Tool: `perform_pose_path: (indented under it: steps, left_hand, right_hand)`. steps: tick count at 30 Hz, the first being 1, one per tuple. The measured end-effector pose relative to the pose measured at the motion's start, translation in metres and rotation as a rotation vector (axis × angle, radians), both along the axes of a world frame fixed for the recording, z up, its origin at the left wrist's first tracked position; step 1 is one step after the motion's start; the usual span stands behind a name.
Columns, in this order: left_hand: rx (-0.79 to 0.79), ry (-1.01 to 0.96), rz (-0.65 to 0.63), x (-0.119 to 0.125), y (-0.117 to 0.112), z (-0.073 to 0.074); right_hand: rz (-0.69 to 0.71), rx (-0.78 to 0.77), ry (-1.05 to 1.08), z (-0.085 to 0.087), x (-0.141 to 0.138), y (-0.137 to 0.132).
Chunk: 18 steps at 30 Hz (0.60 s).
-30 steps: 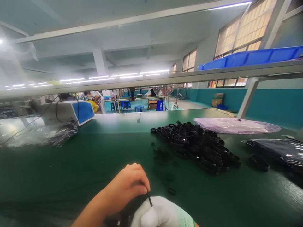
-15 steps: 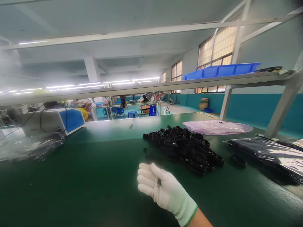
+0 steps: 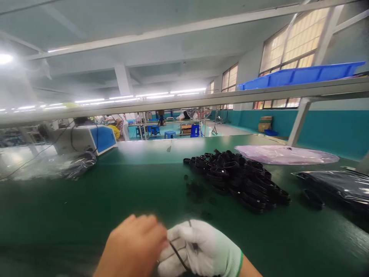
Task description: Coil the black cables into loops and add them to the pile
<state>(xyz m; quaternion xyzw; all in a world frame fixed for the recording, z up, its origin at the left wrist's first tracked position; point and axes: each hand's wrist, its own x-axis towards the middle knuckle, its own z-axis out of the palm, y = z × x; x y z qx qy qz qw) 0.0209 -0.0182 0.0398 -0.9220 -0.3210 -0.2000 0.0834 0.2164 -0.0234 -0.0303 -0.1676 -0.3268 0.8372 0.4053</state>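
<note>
Green workbench (image 3: 86, 200), one heap of black rings (image 3: 239, 179), bare left hand (image 3: 132, 248) and gloved right hand (image 3: 201, 250), both grips pinching one thin black strip (image 3: 178, 256)

Green bench (image 3: 121, 200), heap of black rings (image 3: 239, 179), pink plastic sheet (image 3: 285, 154), black bags (image 3: 340, 186), blue-and-white machine (image 3: 86, 139)

bare left hand (image 3: 135, 246) touching gloved right hand (image 3: 198, 250) | thin black ring (image 3: 180, 257) pinched between them | near side of black ring pile (image 3: 239, 179) | green table (image 3: 86, 200)
</note>
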Motion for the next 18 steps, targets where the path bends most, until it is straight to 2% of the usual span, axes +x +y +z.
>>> perform_pose_path:
  steps: [2,4,7,9,11,13,14,16,18]
  left_hand:
    - [-0.196,-0.018,0.049,0.002,0.018,0.011]
    - [-0.404,-0.064,0.061,0.005,0.032,0.019]
    - [-0.545,-0.148,0.044,0.013,0.042,0.017]
    - [-0.616,-0.201,0.005,0.018,0.047,0.001]
    - [-0.709,-0.231,-0.034,0.02,0.051,-0.025]
    - [-0.74,-0.196,0.004,0.018,0.054,-0.054]
    - [-0.718,-0.143,0.05,0.015,0.054,-0.067]
    - [-0.56,-0.078,0.166,0.007,0.049,-0.087]
    - [-0.418,-0.008,0.24,-0.003,0.035,-0.096]
  right_hand:
    - [0.099,-0.002,0.064,-0.001,-0.013,-0.005]
    - [0.121,-0.017,0.121,0.0,-0.021,-0.009]
    - [0.093,0.023,0.111,0.0,-0.027,-0.011]
    - [0.076,0.034,0.129,0.002,-0.029,-0.012]
    - [0.072,-0.012,0.235,0.007,-0.03,-0.012]
    - [0.042,-0.051,0.369,0.013,-0.029,-0.012]
    - [0.012,-0.052,0.406,0.016,-0.027,-0.011]
    - [-0.094,-0.017,0.402,0.021,-0.022,-0.008]
    - [-0.238,0.018,0.333,0.022,-0.015,-0.004]
